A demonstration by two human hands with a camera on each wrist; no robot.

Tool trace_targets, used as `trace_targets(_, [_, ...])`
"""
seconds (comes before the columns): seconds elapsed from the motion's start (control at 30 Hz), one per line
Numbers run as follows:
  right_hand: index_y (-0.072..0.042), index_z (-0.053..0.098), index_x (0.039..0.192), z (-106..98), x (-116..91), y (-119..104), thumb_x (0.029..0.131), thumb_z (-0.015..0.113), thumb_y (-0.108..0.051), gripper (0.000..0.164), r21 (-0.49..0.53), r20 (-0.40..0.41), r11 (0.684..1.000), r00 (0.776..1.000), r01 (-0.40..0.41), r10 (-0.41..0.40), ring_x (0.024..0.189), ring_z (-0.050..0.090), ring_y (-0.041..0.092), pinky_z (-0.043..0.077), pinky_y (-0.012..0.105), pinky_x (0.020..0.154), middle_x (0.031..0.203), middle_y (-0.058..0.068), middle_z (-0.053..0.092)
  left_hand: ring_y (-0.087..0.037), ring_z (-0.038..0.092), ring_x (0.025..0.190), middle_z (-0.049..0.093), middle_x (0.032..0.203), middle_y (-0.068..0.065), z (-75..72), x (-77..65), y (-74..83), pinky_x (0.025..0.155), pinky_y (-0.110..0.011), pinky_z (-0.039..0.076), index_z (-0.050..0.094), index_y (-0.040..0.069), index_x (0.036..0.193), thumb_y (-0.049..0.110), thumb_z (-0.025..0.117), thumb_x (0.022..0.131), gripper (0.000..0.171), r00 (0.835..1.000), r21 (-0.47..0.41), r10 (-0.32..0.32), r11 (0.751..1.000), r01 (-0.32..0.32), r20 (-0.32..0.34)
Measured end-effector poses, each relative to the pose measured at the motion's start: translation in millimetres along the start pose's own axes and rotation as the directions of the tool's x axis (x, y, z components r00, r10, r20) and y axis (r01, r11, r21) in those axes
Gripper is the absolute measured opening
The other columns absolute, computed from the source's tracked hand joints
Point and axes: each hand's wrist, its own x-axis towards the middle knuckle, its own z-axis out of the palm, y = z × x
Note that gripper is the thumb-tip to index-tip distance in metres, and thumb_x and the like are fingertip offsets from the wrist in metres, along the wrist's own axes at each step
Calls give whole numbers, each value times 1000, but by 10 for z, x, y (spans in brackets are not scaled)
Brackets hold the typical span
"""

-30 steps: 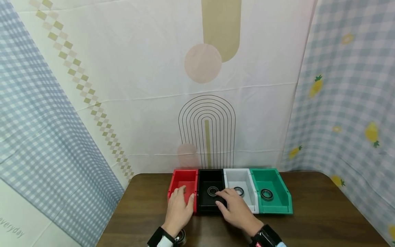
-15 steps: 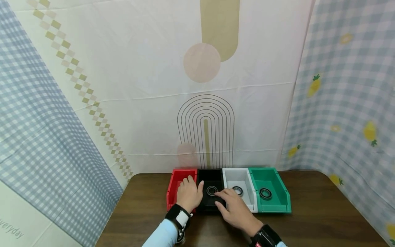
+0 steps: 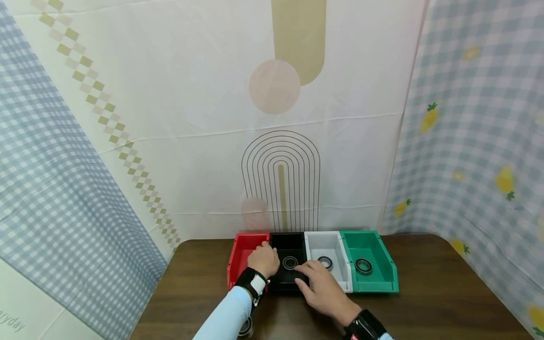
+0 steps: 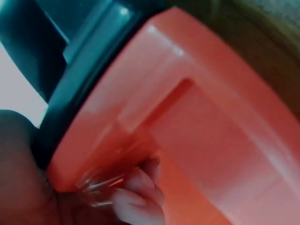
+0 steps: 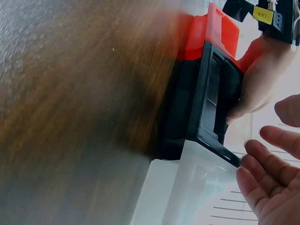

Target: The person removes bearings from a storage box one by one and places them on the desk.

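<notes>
Red (image 3: 243,248), black (image 3: 287,241), white (image 3: 321,241) and green (image 3: 383,278) bins stand side by side. My left hand (image 3: 264,260) straddles the adjoining red and black walls, thumb on the black side, curled fingers (image 4: 138,199) inside the red bin. Thin shiny lines near those fingers are unclear. Over the black and white bins' front, my right hand (image 3: 324,287) hovers, its fingers loosely bent around nothing. Ring-shaped bearings lie in the black (image 3: 290,263), white (image 3: 326,262) and green bins; the green bin's bearing (image 3: 363,267) shows fully.
Another bearing (image 3: 245,327) sits on the brown wooden table (image 3: 433,283), partly behind the left sleeve (image 3: 227,314). A patterned cloth (image 3: 204,179) hangs right behind the bins, with checked cloth on both sides.
My left hand has moved up and right from over the red bin to the red and black walls, its fingers curling. The right hand stays nearly still.
</notes>
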Motion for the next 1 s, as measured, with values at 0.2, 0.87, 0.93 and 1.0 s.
trace_targets(0.2, [-16, 76, 124, 27, 0, -5, 103, 71, -23, 23, 6, -7, 1000, 1000, -3, 3, 106, 63, 11, 57, 37, 91, 113, 0, 72, -37, 71, 71, 70, 77, -19, 14, 72, -10, 68, -51, 60, 56, -4, 115, 27, 51, 110, 31, 993, 2, -37, 999, 37, 116])
trace_targets(0.87, [-16, 77, 121, 94, 39, -9, 102, 72, -23, 21, 4, -28, 999, 999, 33, -33, 104, 63, 8, 57, 35, 89, 110, -4, 73, -31, 67, 62, 67, 70, -14, 36, 98, -71, 62, -48, 56, 55, -6, 130, 30, 48, 112, 41, 988, 11, -15, 1000, 14, 157])
trace_targets(0.93, [-16, 77, 121, 97, 41, -7, 101, 73, -22, 21, 11, -30, 999, 999, 33, -33, 104, 63, 8, 57, 35, 89, 110, -3, 73, -32, 68, 65, 70, 75, -16, 39, 101, -74, 63, -49, 57, 54, -7, 134, 30, 48, 111, 44, 988, 11, -13, 1000, 11, 153])
trace_targets(1.0, [-16, 77, 121, 100, 45, -8, 101, 73, -22, 21, 17, -30, 999, 999, 33, -32, 104, 64, 9, 57, 35, 90, 111, -2, 73, -33, 69, 68, 73, 81, -18, 46, 107, -79, 66, -50, 58, 51, -9, 142, 30, 48, 112, 50, 988, 6, -10, 1000, 9, 157])
